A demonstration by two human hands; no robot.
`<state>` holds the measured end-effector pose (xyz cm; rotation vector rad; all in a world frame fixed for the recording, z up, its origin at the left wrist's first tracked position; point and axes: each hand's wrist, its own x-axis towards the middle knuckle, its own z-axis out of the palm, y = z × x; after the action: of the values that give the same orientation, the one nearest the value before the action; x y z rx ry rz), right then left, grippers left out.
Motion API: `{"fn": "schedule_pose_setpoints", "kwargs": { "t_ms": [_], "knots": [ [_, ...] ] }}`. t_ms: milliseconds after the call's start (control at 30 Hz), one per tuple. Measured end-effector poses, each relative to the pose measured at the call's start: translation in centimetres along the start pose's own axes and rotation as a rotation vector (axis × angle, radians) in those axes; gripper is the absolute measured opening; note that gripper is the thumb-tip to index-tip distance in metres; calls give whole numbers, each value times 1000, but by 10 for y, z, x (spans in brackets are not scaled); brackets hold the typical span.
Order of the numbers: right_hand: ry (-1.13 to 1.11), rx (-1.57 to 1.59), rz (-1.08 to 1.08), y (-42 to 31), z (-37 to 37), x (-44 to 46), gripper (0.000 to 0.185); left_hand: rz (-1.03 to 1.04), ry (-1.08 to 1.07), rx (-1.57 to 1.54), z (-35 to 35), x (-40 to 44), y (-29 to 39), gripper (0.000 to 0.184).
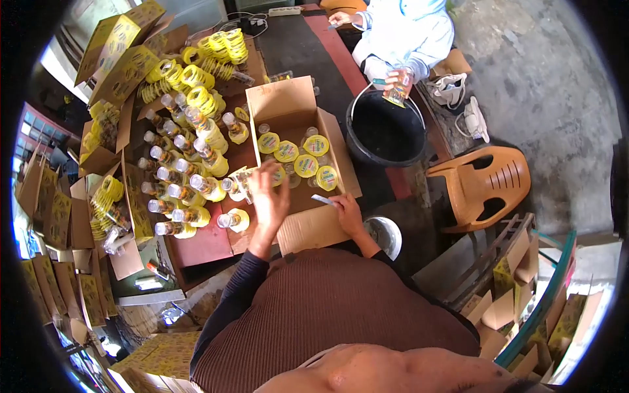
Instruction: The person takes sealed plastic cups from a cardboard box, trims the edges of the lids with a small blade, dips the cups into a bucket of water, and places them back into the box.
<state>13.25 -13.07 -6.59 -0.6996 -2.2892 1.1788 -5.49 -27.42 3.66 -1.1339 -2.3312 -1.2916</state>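
My left hand (268, 193) is closed around a clear bottle (238, 185) at the left edge of an open cardboard box (298, 98); the fingers hide part of it. Inside the box are several yellow round printed discs (306, 166), with clear plastic tops beside them. A thin blade-like tool (322, 199) with a pale tip is gripped in my right hand (348, 215), over the near right corner of the box. Left of the box stand many clear-capped bottles (189, 168) with dark contents and yellow collars.
Stacked yellow rings (224, 46) lie behind the bottles, near printed cartons (121, 52). A black bucket (386, 160) stands right of the box. Across the table a person (409, 33) in light clothing holds a jar (397, 92). An orange chair (481, 187) is at right.
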Motion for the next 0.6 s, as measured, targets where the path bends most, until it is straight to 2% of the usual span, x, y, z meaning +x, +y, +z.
{"fn": "schedule_pose_setpoints", "kwargs": {
  "t_ms": [133,167,200,300,400,533,600],
  "knots": [
    [139,-35,71,7,-24,1,16,32,-322,-94,65,-13,8,46],
    [182,-36,101,9,-30,0,17,66,-402,-53,86,-19,-1,53],
    [192,-37,103,11,-36,0,17,76,-406,-57,101,-22,-6,53],
    [302,-86,151,10,-53,-4,14,141,-512,124,132,-24,-11,72],
    [343,-109,159,12,-62,-13,14,123,-597,200,144,-25,-9,69],
    [354,-71,233,17,-63,-25,14,173,-576,247,156,-25,-20,73],
    [356,-100,231,17,-61,-28,14,63,-555,124,157,-23,-25,74]
  ]
}}
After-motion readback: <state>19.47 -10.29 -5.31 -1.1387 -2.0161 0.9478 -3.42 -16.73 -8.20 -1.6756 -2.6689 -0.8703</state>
